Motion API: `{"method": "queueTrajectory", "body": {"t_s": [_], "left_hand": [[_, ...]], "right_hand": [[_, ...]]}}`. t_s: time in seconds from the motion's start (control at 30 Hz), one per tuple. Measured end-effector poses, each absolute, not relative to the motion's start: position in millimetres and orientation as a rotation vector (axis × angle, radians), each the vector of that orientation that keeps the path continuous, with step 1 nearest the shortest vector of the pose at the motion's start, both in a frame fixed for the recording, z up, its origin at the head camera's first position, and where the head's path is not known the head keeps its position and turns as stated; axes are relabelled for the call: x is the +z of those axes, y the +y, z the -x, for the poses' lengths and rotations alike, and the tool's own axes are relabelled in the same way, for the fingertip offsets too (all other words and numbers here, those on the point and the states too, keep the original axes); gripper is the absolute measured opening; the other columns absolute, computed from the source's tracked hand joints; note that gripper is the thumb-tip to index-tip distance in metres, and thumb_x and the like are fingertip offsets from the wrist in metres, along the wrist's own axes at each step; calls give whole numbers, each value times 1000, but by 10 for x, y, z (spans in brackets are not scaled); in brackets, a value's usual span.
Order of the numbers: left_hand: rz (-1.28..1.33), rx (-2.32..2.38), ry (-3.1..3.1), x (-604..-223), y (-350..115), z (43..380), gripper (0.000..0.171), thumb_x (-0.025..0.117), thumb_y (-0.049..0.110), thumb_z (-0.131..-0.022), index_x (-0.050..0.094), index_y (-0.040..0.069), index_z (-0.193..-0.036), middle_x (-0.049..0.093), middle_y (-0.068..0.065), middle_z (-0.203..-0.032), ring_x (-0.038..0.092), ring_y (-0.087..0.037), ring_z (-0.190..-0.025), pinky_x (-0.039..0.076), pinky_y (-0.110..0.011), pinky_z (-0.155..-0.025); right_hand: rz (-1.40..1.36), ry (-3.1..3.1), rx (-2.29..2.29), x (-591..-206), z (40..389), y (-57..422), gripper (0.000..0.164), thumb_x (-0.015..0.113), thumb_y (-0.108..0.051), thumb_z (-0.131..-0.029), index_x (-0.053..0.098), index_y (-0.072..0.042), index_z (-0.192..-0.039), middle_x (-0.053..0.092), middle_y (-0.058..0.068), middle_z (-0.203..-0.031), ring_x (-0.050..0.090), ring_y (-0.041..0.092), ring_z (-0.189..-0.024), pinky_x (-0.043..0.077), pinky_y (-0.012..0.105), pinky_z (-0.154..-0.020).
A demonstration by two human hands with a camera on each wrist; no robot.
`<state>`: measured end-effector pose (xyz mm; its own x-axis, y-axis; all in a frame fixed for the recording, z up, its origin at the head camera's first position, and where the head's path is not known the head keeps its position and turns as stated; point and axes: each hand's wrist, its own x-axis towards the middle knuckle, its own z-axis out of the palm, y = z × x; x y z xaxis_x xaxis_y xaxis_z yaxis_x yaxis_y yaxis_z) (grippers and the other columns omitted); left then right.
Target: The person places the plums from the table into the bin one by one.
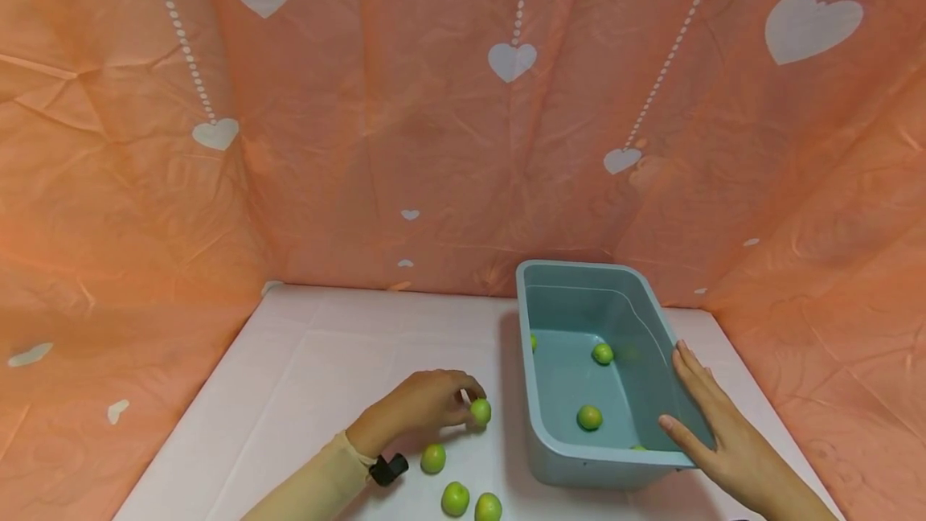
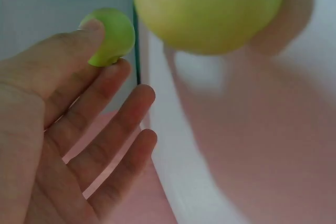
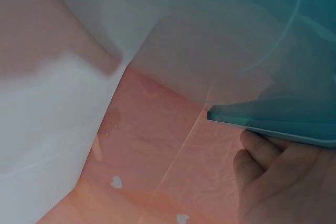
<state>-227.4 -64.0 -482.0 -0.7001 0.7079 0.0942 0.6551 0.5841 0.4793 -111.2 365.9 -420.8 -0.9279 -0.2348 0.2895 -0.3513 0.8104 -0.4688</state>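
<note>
My left hand (image 1: 427, 399) pinches a small round green fruit (image 1: 481, 412) between thumb and fingertips, just left of a blue-grey plastic bin (image 1: 534, 416). In the left wrist view the thumb and index finger hold that fruit (image 2: 116, 35) while the other fingers stay spread. Another fruit (image 2: 210, 9) looms large near that camera. My right hand (image 1: 731, 441) grips the bin's right rim near the front corner, thumb over the inner side. Fingertips show under the rim (image 3: 273, 130) in the right wrist view. Inside the bin lie several green fruits (image 1: 589, 417).
Three loose green fruits (image 1: 433, 459) lie on the white tabletop (image 1: 311, 376) near the front, beside the left wrist. A black strap device (image 1: 388, 469) sits on that wrist. Orange cloth (image 1: 434, 143) with white hearts encloses the table at the back and sides.
</note>
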Motion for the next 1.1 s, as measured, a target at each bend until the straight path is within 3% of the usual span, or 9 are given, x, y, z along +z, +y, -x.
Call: {"method": "queueTrajectory", "body": {"t_s": [0.33,0.57,0.97,1.1], "left_hand": [[-1136,793,2738,-4710,-685,2322,29,84,27,-96,75,27,-124,73,17,-115,68,-3,-100,54,-28,-80],[-1178,837,2760,-4620,-697,2340,31,82,27,-98,73,27,-128,72,15,-122,68,-5,-103,56,-31,-85],[-1211,905,2839,-4380,-632,2355,33,81,30,-99,72,24,-131,73,12,-121,70,-8,-100,57,-32,-84],[-1201,917,2844,-4296,-602,2367,35,81,32,-99,71,26,-132,72,12,-123,70,-7,-101,57,-33,-84]], "right_hand": [[-484,-2746,789,-4206,1115,3662,92,75,-21,-102,18,-15,-173,6,1,-180,0,29,-164,-5,5,-112],[-461,-2767,795,-4212,1114,3658,92,74,-22,-103,16,-17,-174,7,5,-181,0,31,-164,-7,6,-112],[-450,-2782,804,-4205,1105,3651,93,73,-22,-103,13,-20,-174,5,4,-181,-2,28,-164,-7,6,-111],[-445,-2790,819,-4206,1099,3646,93,72,-22,-104,11,-21,-174,4,4,-181,-2,32,-164,-10,11,-113]]}}
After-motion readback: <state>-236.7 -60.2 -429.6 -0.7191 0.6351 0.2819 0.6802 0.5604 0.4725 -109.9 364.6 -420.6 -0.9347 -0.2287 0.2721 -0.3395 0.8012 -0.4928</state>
